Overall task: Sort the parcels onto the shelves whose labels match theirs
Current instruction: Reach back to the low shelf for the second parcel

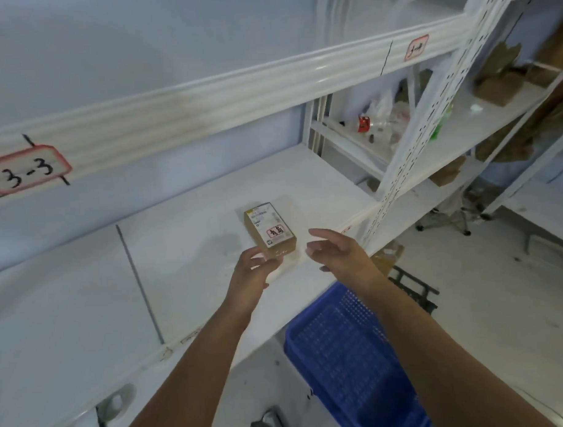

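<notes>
A small brown cardboard parcel [270,230] with a white shipping label and a red-framed sticker lies on the white shelf [192,248], near its front edge. My left hand [253,271] touches the parcel's near end, its fingers curled around that corner. My right hand [336,253] hovers just right of the parcel with fingers spread, apart from it. On the beam above the shelf, a red-framed label reads "3-3" [25,169] at the far left, and another label [416,47] sits further right, its text too blurred to read.
A blue plastic basket [348,348] stands on the floor below my right arm. A perforated white upright [409,151] bounds the shelf on the right. Beyond it, neighbouring shelves hold brown parcels [499,84] and plastic-wrapped items [382,114]. A thin divider line [139,282] crosses the shelf.
</notes>
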`<state>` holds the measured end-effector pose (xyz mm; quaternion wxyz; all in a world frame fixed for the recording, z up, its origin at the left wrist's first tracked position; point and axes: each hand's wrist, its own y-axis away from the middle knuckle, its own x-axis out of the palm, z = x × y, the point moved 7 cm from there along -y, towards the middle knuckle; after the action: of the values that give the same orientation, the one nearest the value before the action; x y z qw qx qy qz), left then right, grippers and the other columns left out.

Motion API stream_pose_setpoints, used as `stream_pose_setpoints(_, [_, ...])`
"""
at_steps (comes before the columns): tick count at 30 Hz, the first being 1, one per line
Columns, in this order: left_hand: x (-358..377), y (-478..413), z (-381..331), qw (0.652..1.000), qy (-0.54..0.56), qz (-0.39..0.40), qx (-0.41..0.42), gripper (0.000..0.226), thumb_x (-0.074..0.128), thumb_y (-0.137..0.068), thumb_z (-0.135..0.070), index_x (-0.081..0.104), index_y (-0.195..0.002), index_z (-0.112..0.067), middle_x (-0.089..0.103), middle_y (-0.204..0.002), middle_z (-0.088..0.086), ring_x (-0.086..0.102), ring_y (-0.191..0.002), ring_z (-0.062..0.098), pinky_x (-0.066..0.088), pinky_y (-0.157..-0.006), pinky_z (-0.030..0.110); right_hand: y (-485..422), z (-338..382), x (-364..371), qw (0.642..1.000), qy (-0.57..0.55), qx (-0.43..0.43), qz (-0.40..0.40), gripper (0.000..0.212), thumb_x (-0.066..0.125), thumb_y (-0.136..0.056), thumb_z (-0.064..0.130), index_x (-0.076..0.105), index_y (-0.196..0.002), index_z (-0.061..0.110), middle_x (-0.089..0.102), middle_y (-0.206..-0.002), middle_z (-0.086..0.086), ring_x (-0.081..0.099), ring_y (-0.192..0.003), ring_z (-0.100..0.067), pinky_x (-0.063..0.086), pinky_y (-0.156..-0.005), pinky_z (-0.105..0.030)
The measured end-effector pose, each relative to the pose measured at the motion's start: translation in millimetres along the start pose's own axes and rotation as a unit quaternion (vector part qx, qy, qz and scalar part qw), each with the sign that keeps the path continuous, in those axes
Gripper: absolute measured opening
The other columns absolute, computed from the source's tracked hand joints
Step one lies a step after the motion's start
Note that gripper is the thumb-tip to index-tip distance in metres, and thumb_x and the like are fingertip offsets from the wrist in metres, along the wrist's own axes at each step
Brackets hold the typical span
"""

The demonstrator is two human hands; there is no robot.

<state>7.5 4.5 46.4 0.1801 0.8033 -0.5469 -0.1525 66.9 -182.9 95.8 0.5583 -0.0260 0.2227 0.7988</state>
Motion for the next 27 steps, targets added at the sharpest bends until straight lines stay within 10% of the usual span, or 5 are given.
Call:
stream_pose_setpoints(8, [2, -85, 20, 0.989, 0.034, -0.097, -0.106, 0.079, 0.081, -0.09, -0.034, 0.046, -0.157, -0.011, 0.056, -0.155, 0.018, 0.056, -0.14, 0.035, 0.046, -0.118, 0.05, -119, -18, 11, 0.993, 0.07, 0.061, 0.073, 0.071, 0.077, -0.098, 0.024, 0.048, -0.162, 0.027, 0.06, -0.152, -0.007, 0.059, -0.139, -0.026, 0.047, -0.12, -0.049])
stream_pose_setpoints(12, [10, -106, 37, 0.982, 0.026, -0.114, -0.149, 0.067, 0.075, -0.09, -0.044, 0.061, -0.138, 0.0, 0.063, -0.148, 0.02, 0.062, -0.13, 0.034, 0.05, -0.113, 0.044, -152, -36, 25, 0.985, 0.098, 0.077, 0.117, 0.076, 0.073, -0.101, 0.026, 0.037, -0.168, 0.027, 0.055, -0.158, -0.009, 0.057, -0.142, -0.028, 0.047, -0.12, -0.051])
stream_pose_setpoints(15, [20, -100, 34, 0.982, 0.033, -0.132, -0.133, 0.038, 0.069, -0.1, -0.033, 0.071, -0.128, -0.008, 0.07, -0.128, 0.013, 0.062, -0.109, 0.026, 0.052, -0.104, 0.04, -165, -55, 36, 0.981, 0.093, 0.082, 0.147, 0.071, 0.072, -0.101, 0.031, 0.042, -0.165, 0.026, 0.062, -0.154, -0.005, 0.061, -0.138, -0.028, 0.05, -0.118, -0.052])
stream_pose_setpoints(27, [28, -17, 8, 0.966, 0.131, -0.222, 0.029, 0.048, 0.076, -0.096, -0.038, 0.072, -0.14, -0.023, 0.08, -0.126, 0.004, 0.075, -0.118, 0.027, 0.058, -0.105, 0.042, -120, -4, 11, 0.985, 0.032, -0.102, 0.137, 0.053, 0.072, -0.1, 0.022, 0.061, -0.15, 0.033, 0.075, -0.134, 0.009, 0.073, -0.118, -0.015, 0.062, -0.104, -0.045])
